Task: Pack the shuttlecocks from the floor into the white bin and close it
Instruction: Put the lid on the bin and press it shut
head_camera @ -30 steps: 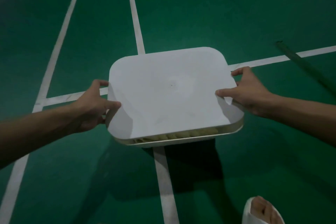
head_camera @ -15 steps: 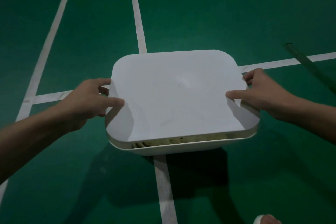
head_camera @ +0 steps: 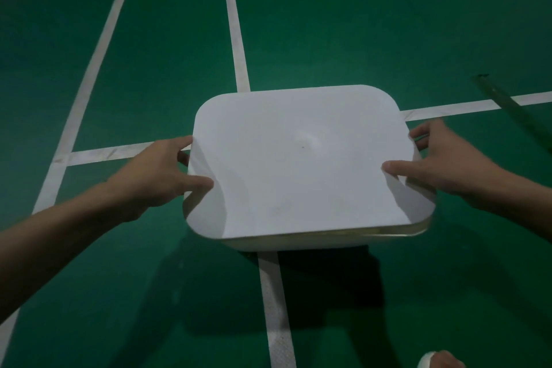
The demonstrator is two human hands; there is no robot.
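**Lid held on the white bin by both hands**

A green sports floor (head_camera: pixel 388 24) with a smooth, matt surface is seen, and it is crossed by white lines (head_camera: pixel 236 24). The room is dim, and the far corners of the floor fall into darkness.

At the left, the left hand (head_camera: pixel 155 176) is placed at the left edge of the lid (head_camera: pixel 298 164). The thumb is laid on top of the lid and the fingers are curled around its edge, so the lid is grasped.

In the middle, the white bin (head_camera: pixel 298 243) stands on the floor, where the lines cross. It is almost fully covered by the lid, and only a part of its pale wall and rim is shown under the near edge, more at the right corner. The lid is a flat, plain white plate with four rounded corners. Its longer axis seems to run from left to right, and it lies nearly level on the bin. A dark shadow (head_camera: pixel 328 278) is cast on the floor in front of the bin.

At the right, the lid is grasped in the same manner by the right hand (head_camera: pixel 448 164), with the thumb on top and the fingers around the right edge. Further right, a dark narrow strip (head_camera: pixel 507 104) lies diagonally across a white line. At the bottom right, a part of a foot (head_camera: pixel 439 361) is seen.
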